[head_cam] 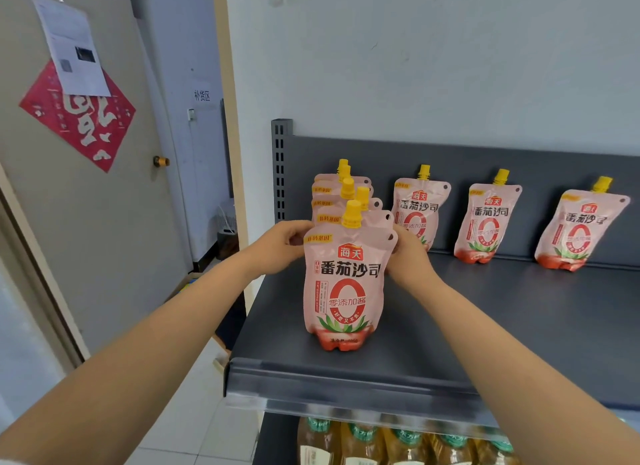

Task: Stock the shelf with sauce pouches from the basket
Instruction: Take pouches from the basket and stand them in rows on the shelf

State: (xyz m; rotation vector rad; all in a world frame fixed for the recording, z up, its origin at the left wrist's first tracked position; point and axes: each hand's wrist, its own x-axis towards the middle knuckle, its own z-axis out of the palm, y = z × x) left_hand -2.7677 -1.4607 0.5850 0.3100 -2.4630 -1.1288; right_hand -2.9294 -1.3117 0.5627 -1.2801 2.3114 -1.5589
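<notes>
A row of several pink tomato-sauce pouches with yellow caps stands front to back at the left end of the dark grey shelf (pixel 485 326). The front pouch (pixel 346 284) stands upright near the shelf's front edge. My left hand (pixel 280 246) grips the left side of the pouches near their tops. My right hand (pixel 408 253) grips the right side, its fingers partly hidden behind the front pouch. Three single pouches stand along the back panel: one (pixel 417 211), another (pixel 486 218) and the rightmost (pixel 578 229). The basket is out of view.
A slotted upright post (pixel 280 166) marks the shelf's left end. Bottles of yellow liquid (pixel 398 444) fill the lower shelf. A door (pixel 86 187) with a red paper and a white sheet stands at left, over a white tiled floor (pixel 194 412).
</notes>
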